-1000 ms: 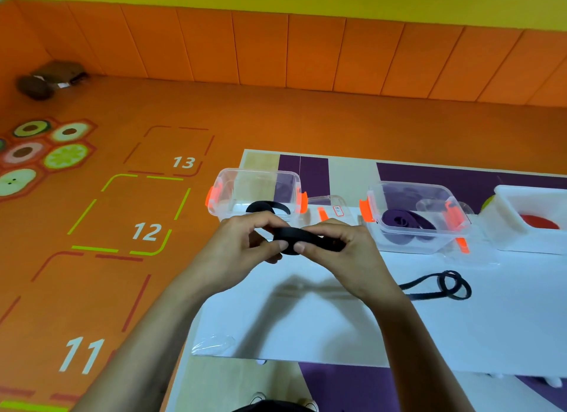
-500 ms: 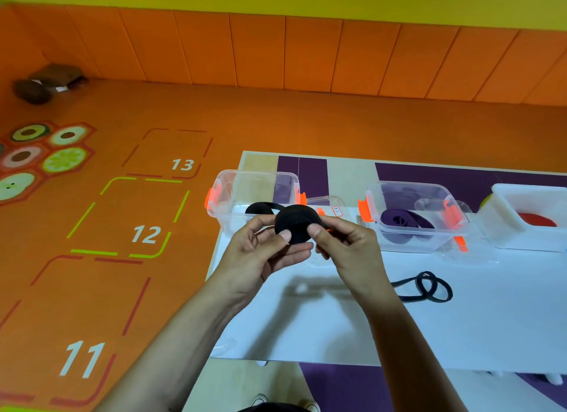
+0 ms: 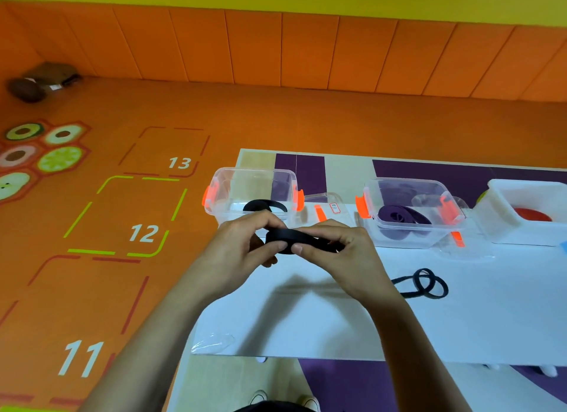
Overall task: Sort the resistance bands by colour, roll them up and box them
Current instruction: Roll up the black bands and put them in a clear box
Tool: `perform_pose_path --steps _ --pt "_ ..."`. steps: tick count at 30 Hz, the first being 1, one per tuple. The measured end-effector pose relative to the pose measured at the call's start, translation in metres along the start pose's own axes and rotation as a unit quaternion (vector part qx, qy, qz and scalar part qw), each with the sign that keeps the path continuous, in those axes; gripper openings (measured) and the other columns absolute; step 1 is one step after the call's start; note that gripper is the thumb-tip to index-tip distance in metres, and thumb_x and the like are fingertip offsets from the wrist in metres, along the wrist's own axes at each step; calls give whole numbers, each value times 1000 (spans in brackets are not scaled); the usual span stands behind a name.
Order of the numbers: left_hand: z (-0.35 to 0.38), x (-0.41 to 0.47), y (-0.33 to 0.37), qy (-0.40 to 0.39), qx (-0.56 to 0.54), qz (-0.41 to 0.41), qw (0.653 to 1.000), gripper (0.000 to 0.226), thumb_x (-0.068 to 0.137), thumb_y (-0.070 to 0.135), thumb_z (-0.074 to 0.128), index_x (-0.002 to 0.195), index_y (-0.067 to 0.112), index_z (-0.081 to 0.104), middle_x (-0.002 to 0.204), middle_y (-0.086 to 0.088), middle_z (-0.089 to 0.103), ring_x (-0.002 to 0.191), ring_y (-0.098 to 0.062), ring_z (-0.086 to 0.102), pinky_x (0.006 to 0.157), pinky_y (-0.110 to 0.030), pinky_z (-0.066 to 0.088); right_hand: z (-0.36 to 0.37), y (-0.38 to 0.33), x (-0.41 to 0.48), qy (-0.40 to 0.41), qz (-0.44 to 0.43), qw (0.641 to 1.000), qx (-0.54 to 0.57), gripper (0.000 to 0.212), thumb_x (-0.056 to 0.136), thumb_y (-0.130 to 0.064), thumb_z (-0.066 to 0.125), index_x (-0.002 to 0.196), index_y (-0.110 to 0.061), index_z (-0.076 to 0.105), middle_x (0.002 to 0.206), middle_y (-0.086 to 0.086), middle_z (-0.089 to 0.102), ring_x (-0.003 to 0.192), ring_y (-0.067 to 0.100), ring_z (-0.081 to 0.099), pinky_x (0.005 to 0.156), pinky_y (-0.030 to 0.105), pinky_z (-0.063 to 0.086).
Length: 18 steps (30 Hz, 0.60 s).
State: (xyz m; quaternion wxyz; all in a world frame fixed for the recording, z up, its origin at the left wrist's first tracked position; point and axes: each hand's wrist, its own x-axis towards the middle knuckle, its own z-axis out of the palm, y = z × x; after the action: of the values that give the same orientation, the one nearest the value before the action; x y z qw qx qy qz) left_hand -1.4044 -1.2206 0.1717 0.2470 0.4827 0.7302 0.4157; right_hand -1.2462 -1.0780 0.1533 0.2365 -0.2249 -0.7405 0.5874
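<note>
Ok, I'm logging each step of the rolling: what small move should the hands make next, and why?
Probably one more winding turn. The left hand and right hand pinch the black roll, yet a looped tail, seemingly joined to it, lies loose on the white table. Once that is wound in, the clear box holding a black band looks the right place.

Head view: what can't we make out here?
Head view, black band: ends covered by left hand and right hand.
Head view, red band: mostly behind the white bin wall; bin cut by right edge.
Head view, lid label: too small to read.
</note>
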Motion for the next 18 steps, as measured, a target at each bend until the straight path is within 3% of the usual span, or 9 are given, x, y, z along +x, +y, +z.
perform_pose_path --steps 5,7,10,14,16,18 --pt "2 3 1 61 -180 7 982 14 95 7 66 108 12 65 99 -5 72 72 -29 75 69 -31 59 -4 0 2 5 9 998 67 24 85 -11 79 102 -28 82 88 -2 73 77 11 59 74 26 49" --pt "6 6 2 88 -247 1 965 16 93 8 66 109 7 64 98 -6 73 70 -34 74 67 -34 60 -2 -1 3 27 7 995 93 23 86 -8 77 103 -24 80 81 -7 72 72 7 59 71 21 48" --pt "18 8 4 103 -362 -25 926 20 92 13 66 110 3 61 100 -15 72 69 -36 73 67 -35 60 4 0 5 60 9 990 126 22 86 -12 76 106 -21 79 76 -10 71 65 10 56 65 21 48" --pt "33 6 11 76 -477 -84 872 16 93 11 60 108 5 58 99 -19 74 76 -35 75 70 -34 61 8 3 7 80 11 986 146 20 84 -15 79 98 -29 82 77 -6 74 62 12 55 64 23 46" --pt "27 8 8 63 -402 -98 908 9 99 7 59 108 7 60 108 -18 71 78 -38 76 71 -37 61 3 3 6 76 9 990 116 24 86 -8 77 98 -28 82 84 -6 77 69 10 61 70 21 49" --pt "15 8 4 58 -210 -85 972 13 98 10 64 109 17 63 112 -5 70 73 -31 75 69 -38 61 -5 3 3 51 5 996 67 23 87 -8 77 102 -25 82 93 -4 78 83 15 67 79 25 52"
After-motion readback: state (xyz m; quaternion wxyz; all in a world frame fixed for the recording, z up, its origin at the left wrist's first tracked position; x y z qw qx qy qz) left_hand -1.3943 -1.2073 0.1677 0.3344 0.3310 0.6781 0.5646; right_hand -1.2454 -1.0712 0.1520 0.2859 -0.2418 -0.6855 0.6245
